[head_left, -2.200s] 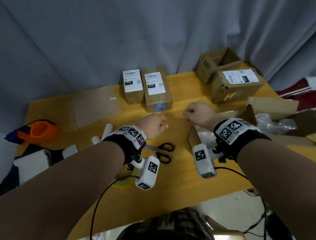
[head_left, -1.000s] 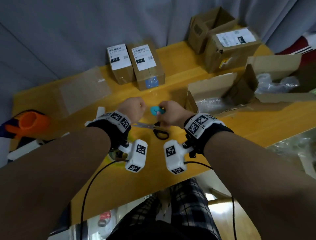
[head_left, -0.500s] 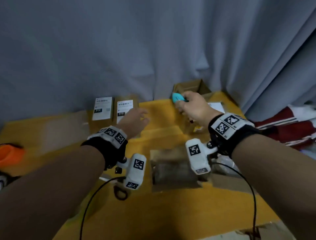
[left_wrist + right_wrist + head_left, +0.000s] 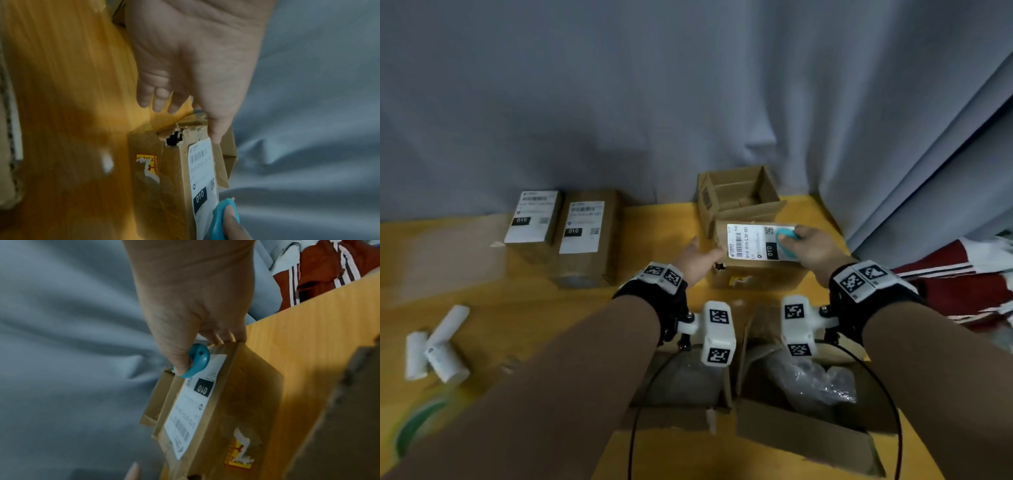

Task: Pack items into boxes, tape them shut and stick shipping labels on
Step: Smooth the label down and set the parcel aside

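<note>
A taped brown box (image 4: 753, 275) with a white shipping label (image 4: 755, 244) stands at the back right of the yellow table (image 4: 647, 301). My right hand (image 4: 814, 251) pinches a small teal cutter (image 4: 787, 236) against the label's right end, its other fingers curled over the box's far edge. The right wrist view shows the thumb on the cutter (image 4: 198, 360) above the box (image 4: 236, 402). My left hand (image 4: 697, 260) is open, its thumb touching the box's left top edge. In the left wrist view the box (image 4: 156, 170) has a torn hole at that corner.
An open empty carton (image 4: 739, 195) stands right behind the labelled box. Two sealed labelled boxes (image 4: 585, 236) sit to the left. Open cartons holding plastic bags (image 4: 811, 377) lie under my wrists. White rolls (image 4: 438, 346) lie at left, red cloth (image 4: 962, 284) at right.
My right hand picked the teal cutter up near the scissors and carried it to the far labelled box. My left hand opened and reached to that box's left edge. The view tilted up.
</note>
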The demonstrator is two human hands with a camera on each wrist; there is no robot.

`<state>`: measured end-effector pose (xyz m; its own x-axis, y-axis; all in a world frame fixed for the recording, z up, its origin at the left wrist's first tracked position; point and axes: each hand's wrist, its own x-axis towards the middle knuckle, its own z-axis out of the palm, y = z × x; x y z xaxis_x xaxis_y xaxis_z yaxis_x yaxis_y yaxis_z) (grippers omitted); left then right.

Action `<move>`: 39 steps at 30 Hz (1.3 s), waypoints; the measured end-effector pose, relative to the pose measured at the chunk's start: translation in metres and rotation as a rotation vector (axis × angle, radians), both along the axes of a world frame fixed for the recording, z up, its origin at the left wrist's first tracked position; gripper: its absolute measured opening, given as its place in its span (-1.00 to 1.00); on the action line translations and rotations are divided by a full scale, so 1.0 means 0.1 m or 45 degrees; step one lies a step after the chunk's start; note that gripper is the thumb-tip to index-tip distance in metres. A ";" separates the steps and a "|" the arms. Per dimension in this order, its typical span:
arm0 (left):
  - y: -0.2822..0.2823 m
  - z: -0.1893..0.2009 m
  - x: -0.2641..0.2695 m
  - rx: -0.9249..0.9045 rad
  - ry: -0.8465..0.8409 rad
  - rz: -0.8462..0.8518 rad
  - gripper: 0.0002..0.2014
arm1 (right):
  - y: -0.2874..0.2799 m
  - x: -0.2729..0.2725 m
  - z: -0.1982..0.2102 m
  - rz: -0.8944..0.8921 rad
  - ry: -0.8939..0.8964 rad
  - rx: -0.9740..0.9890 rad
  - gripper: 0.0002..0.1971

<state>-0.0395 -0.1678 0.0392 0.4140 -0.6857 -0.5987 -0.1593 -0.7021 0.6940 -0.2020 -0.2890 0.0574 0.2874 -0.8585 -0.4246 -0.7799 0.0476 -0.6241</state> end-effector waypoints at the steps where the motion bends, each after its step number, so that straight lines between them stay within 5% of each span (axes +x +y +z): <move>1: -0.02 -0.03 -0.02 -0.002 0.027 0.047 -0.21 | 0.02 0.00 -0.02 -0.014 -0.008 -0.012 -0.54; 12: 0.75 0.05 0.62 0.014 0.115 0.258 -0.77 | 0.52 0.58 0.10 0.273 0.039 0.192 -0.64; 17: 1.40 0.08 1.05 0.041 0.179 0.302 -0.61 | 0.94 1.01 0.08 0.463 0.126 0.194 -0.62; 21: 1.90 0.08 1.29 0.096 0.263 0.125 -0.66 | 1.27 1.37 0.12 0.598 0.257 0.194 -0.65; 25: 2.24 0.06 1.59 0.073 0.224 0.264 -0.72 | 1.56 1.72 0.10 0.693 0.387 0.172 -0.60; 30: 2.64 0.01 2.09 0.012 0.104 0.333 -0.90 | 1.92 2.19 0.01 0.648 0.269 0.236 -0.56; 35: 2.87 0.03 2.42 0.013 -0.062 0.199 -0.66 | 2.23 2.55 -0.08 0.806 0.296 0.059 -0.57; 37: 2.94 -0.02 2.54 0.067 -0.190 0.130 -0.32 | 2.31 2.65 -0.04 0.849 0.358 -0.285 -0.60; 39: 2.97 -0.09 2.64 0.071 -0.375 0.036 -0.07 | 2.38 2.74 0.01 0.818 0.193 -0.378 -0.65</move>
